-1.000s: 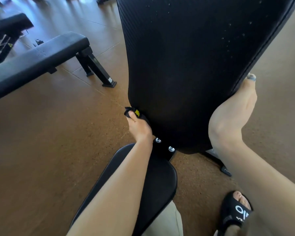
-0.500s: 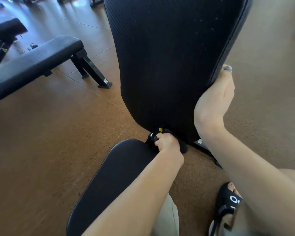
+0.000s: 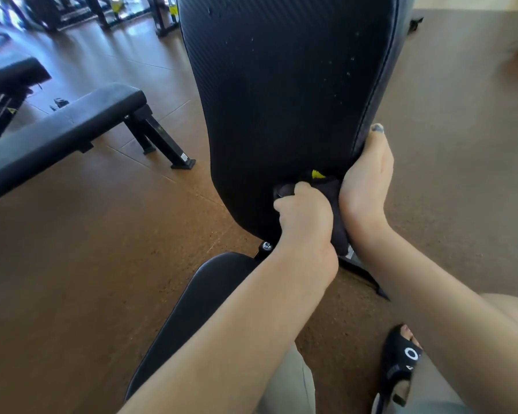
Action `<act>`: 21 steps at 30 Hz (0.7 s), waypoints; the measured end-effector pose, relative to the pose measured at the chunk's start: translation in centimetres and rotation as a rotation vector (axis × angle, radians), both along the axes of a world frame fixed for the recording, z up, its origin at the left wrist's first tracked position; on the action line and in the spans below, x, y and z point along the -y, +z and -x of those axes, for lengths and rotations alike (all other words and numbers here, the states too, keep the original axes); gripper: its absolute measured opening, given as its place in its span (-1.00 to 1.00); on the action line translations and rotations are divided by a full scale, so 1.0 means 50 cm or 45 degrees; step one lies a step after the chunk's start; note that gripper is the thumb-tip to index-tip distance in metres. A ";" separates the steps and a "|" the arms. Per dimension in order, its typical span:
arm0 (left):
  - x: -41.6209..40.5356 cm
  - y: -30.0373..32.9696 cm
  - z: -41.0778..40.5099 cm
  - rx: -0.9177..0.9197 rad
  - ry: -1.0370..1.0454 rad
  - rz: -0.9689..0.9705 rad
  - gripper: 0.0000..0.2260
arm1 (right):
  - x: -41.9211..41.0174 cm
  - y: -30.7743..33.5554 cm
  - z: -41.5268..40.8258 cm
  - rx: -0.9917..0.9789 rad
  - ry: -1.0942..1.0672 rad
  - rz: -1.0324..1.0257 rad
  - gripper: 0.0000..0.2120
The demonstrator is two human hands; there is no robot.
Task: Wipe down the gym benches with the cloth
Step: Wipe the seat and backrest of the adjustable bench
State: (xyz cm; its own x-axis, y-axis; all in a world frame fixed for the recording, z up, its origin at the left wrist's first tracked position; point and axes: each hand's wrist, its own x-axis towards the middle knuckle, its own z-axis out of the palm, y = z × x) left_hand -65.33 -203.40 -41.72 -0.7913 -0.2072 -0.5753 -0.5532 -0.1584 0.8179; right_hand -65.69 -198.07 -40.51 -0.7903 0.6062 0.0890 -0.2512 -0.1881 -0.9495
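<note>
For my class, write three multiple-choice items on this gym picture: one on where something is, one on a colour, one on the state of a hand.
1. Where is the cloth?
A. At the backrest's lower edge
B. On the floor
C. On the flat bench

2. What colour is the tag on the cloth?
A. Red
B. Yellow
C. White

3. What is the left hand doing?
A. Hanging idle
B. Lying flat on the seat
C. Gripping the cloth

Answers: 1 A, the cloth is pressed against the bottom of the backrest, next to the right hand. 2 B, a yellow tag shows on its top. 3 C, its fingers curl round the dark cloth.
</note>
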 end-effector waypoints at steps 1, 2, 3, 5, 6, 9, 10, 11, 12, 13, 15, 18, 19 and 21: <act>-0.006 0.003 -0.012 -0.167 0.056 0.041 -0.66 | -0.004 0.001 0.001 0.012 -0.002 -0.028 -0.64; -0.007 0.009 -0.019 -0.379 0.098 0.161 -0.71 | -0.009 0.001 0.001 0.010 -0.004 -0.055 -0.65; -0.007 0.013 -0.025 -0.639 0.152 0.330 -0.76 | -0.011 0.002 0.002 0.005 -0.002 -0.083 -0.66; -0.002 0.035 -0.019 -1.097 0.199 0.681 -0.76 | -0.015 -0.001 0.003 -0.013 0.011 -0.125 -0.68; 0.002 0.036 -0.006 -1.264 0.188 0.830 -0.73 | -0.017 -0.004 0.006 -0.011 0.019 -0.156 -0.68; -0.003 0.053 0.028 -1.737 0.169 1.227 -0.62 | -0.021 -0.016 0.018 0.033 -0.025 -0.270 -0.73; -0.009 0.058 0.038 -1.835 0.155 1.305 -0.64 | -0.022 -0.020 0.023 0.038 -0.032 -0.272 -0.76; -0.012 0.059 0.047 -1.924 0.140 1.327 -0.67 | -0.023 -0.025 0.026 0.034 -0.041 -0.275 -0.78; -0.010 0.056 0.059 -2.014 0.133 1.324 -0.71 | -0.023 -0.028 0.026 0.024 -0.048 -0.252 -0.77; -0.003 0.048 0.072 -2.100 0.140 1.318 -0.73 | -0.020 -0.019 0.023 0.024 -0.048 -0.233 -0.75; 0.021 0.015 0.096 -2.188 0.147 1.329 -0.77 | -0.018 -0.002 0.014 0.006 -0.051 -0.208 -0.74; 0.058 -0.056 0.102 -2.071 0.126 1.304 -0.75 | -0.014 0.009 0.007 0.047 0.007 -0.150 -0.75; 0.064 -0.080 0.097 -2.001 0.114 1.312 -0.71 | -0.014 0.010 0.004 0.078 0.032 -0.114 -0.75; 0.068 -0.111 0.085 -1.890 0.089 1.334 -0.64 | -0.015 0.013 0.004 0.133 0.080 -0.086 -0.73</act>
State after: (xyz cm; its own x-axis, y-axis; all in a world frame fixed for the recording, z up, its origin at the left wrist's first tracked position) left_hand -69.58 -206.82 -47.28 -0.4435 -0.0308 0.8957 0.6306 0.6995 0.3363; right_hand -65.88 -197.34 -39.88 -0.8335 0.5508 0.0428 -0.1397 -0.1352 -0.9809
